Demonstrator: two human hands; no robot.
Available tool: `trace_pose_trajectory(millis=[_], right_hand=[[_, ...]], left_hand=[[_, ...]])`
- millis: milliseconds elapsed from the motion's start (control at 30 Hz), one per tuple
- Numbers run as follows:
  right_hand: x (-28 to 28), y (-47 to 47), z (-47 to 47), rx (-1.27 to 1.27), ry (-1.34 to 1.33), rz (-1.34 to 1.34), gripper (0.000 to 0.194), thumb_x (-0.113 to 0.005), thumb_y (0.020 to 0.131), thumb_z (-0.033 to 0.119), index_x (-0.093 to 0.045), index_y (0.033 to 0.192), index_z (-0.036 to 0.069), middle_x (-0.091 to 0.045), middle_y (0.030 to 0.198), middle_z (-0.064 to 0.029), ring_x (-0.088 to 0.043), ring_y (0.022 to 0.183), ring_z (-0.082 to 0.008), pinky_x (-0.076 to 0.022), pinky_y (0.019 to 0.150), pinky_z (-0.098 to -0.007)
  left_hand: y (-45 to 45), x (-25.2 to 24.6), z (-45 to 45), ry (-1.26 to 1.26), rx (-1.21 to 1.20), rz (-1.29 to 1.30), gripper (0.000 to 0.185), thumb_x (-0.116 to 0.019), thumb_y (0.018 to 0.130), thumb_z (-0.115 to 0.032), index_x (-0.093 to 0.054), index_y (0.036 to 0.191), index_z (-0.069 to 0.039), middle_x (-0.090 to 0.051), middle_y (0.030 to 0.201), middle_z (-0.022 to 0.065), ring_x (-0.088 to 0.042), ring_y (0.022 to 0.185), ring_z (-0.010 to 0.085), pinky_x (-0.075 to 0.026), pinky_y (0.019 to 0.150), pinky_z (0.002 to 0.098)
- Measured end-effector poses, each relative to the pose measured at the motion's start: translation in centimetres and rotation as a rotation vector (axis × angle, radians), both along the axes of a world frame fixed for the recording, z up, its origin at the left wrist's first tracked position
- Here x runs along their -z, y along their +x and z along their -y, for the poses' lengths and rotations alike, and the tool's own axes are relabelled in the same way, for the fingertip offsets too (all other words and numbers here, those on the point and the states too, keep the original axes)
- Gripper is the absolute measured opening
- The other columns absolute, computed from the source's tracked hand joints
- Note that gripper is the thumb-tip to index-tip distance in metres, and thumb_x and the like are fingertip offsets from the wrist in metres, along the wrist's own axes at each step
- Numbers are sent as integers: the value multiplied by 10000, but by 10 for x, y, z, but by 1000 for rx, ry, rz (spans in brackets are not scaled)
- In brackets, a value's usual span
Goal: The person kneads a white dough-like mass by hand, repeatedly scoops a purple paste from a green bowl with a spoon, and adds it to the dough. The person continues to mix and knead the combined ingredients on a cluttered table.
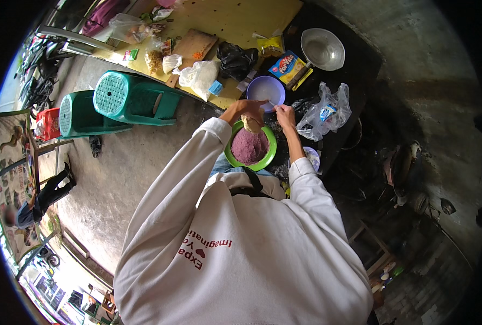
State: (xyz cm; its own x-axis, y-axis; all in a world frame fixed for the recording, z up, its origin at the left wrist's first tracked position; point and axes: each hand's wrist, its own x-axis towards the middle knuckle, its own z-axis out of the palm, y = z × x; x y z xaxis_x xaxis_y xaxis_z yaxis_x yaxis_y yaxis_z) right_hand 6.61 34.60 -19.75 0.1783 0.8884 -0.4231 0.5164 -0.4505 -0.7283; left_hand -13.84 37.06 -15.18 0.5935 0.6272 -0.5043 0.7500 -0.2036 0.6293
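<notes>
My left hand holds a pale lump of dough above a green plate. On that plate lies a large mound of purple mash. My right hand pinches the end of a thin utensil, perhaps a spoon, at the near rim of a purple bowl. Whitish liquid fills part of the bowl. One finger of the left hand reaches to the same thin utensil. A smaller purple bowl with white contents is beside my right wrist.
A metal wok, a yellow-blue packet, a black bag, a clear bag, a bag of white powder and a wooden board lie beyond. Green stools stand left. A person is far left.
</notes>
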Motion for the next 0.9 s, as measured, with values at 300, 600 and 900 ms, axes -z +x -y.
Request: trace_pose_trajectory(millis=[300, 600, 900], right_hand=[[-6, 7, 14, -3, 63, -50, 282, -617, 940, 272, -759, 854, 45, -595, 658, -17, -553, 574, -114, -455, 470, -292], [-7, 6, 16, 36, 181, -19, 268, -627, 937, 251, -759, 867, 29, -598, 617, -18, -538, 562, -110, -412, 495, -288], [-13, -4, 10, -2, 125, -39, 276, -609, 907, 238, -748, 841, 9, -710, 755, -173, -692, 712, -285, -504, 676, -390]], left_hand=[[2, 7, -3, -31, -2, 5, 1154, -872, 609, -437, -294, 1507, 1, -699, 1042, 259, -704, 949, 364, -568, 816, 420], [12, 12, -8, -42, 8, 23, 1159, -871, 606, -446, -295, 1507, 1, -700, 1047, 257, -705, 953, 362, -569, 818, 417], [8, 11, -9, -50, 4, 16, 1164, -869, 603, -456, -297, 1507, 1, -700, 1053, 254, -705, 958, 360, -570, 820, 414]])
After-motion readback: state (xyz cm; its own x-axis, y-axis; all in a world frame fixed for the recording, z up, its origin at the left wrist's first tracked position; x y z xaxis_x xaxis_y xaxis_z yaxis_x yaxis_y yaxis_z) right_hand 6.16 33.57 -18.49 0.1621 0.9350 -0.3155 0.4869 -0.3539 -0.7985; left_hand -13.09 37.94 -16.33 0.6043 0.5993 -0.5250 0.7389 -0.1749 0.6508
